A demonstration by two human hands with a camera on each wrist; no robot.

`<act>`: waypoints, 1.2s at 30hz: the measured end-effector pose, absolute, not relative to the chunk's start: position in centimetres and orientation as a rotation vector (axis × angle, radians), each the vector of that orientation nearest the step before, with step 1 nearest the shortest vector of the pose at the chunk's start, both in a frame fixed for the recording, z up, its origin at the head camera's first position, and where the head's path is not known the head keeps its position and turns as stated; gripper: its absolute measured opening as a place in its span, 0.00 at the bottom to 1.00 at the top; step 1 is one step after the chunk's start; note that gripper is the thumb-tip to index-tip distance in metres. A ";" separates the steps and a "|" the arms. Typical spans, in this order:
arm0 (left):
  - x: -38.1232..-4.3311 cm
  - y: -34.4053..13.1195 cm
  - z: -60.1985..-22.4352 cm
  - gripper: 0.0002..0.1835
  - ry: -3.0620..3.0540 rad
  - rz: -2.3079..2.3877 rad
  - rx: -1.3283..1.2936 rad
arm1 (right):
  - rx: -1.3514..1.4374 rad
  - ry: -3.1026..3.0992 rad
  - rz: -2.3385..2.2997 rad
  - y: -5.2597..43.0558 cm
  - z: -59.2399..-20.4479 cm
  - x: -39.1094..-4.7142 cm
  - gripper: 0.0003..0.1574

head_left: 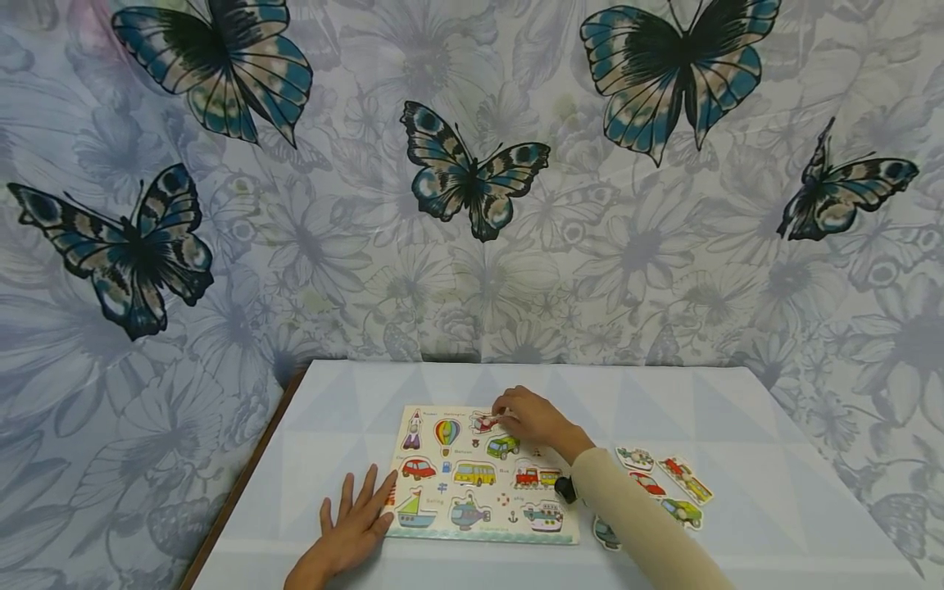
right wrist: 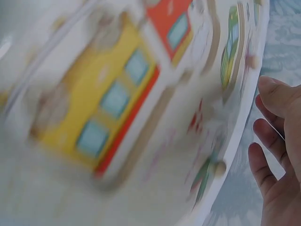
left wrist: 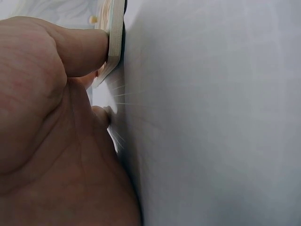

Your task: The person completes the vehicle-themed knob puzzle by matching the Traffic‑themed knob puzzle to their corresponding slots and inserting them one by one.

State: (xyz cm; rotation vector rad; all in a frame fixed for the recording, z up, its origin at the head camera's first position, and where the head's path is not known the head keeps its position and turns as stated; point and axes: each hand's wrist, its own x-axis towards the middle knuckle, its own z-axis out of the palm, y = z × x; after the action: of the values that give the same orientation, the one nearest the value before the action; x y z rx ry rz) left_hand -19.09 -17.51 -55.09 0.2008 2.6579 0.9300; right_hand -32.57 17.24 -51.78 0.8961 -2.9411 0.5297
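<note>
A puzzle board (head_left: 481,537) with vehicle pictures lies on the table. My left hand (head_left: 345,528) rests beside its left edge with fingers spread; in the left wrist view the thumb (left wrist: 87,49) touches the board's edge (left wrist: 114,40). My right hand (head_left: 533,418) is over the board's far edge, its fingertips at the red helicopter picture (head_left: 483,423). The right wrist view shows that hand (right wrist: 282,136) with fingers apart and slightly bent, nothing seen between them. Near it are a green car (right wrist: 230,44) and a blurred yellow train carriage (right wrist: 101,103).
Right of the board lie several loose cut-out pieces, among them a train (head_left: 686,479), a red car (head_left: 647,483) and a green car (head_left: 682,514). A blue-grey piece (head_left: 606,533) is partly hidden by the right sleeve (head_left: 642,516). A butterfly-patterned cloth (head_left: 479,295) hangs behind the table (head_left: 332,410).
</note>
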 end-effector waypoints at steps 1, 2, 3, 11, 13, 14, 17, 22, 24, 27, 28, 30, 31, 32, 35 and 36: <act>-19.1 -17.5 -55.1 0.33 2.659 0.929 0.201 | 0.886 -2.943 0.530 17.6 -51.7 -32.5 0.08; -19.1 -17.5 -55.0 0.33 2.659 0.928 0.202 | 0.878 -2.942 0.515 18.0 -51.6 -32.4 0.08; -19.1 -17.5 -55.0 0.33 2.660 0.924 0.202 | 0.865 -2.946 0.497 18.4 -51.6 -32.4 0.08; -18.8 -17.4 -54.3 0.33 2.664 0.895 0.204 | 0.805 -2.959 0.515 22.0 -51.3 -31.7 0.08; -18.8 -17.4 -54.4 0.33 2.663 0.910 0.208 | 0.799 -2.948 0.509 23.0 -51.3 -31.5 0.08; -18.8 -17.5 -54.5 0.33 2.663 0.920 0.212 | 0.804 -2.934 0.505 23.5 -51.2 -31.3 0.08; -19.0 -17.5 -55.2 0.35 2.663 0.926 0.215 | 0.811 -2.898 0.495 25.2 -51.2 -30.7 0.08; -19.2 -17.8 -56.6 0.43 2.675 0.938 0.229 | 0.765 -2.887 0.521 28.1 -51.1 -29.4 0.08; -19.3 -17.9 -56.9 0.46 2.685 0.956 0.239 | 0.735 -2.897 0.523 29.2 -51.1 -28.9 0.07; -19.3 -18.1 -57.1 0.49 2.691 0.969 0.240 | 0.711 -2.897 0.513 30.8 -51.4 -28.3 0.06; -19.3 -18.1 -57.1 0.50 2.689 0.970 0.240 | 0.714 -2.892 0.508 31.3 -51.6 -28.2 0.06; -19.3 -18.1 -56.9 0.50 2.686 0.965 0.238 | 0.715 -2.891 0.500 32.1 -51.9 -27.9 0.05; -19.3 -18.0 -56.8 0.50 2.682 0.963 0.237 | 0.713 -2.893 0.499 32.5 -52.0 -27.8 0.05; -19.3 -18.0 -56.7 0.50 2.680 0.958 0.236 | 0.715 -2.894 0.494 32.9 -52.1 -27.6 0.05; -19.2 -17.9 -56.5 0.46 2.679 0.941 0.233 | 0.717 -2.903 0.480 33.7 -52.4 -27.3 0.04; -19.2 -17.9 -56.5 0.45 2.675 0.957 0.241 | 0.718 -2.904 0.475 34.0 -52.4 -27.2 0.04</act>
State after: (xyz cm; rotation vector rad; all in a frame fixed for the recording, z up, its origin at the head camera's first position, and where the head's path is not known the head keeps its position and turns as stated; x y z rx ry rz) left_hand -19.19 -17.86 -56.48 0.2409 2.6753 0.9573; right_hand -27.17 34.00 -52.42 0.7180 -2.9042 0.4751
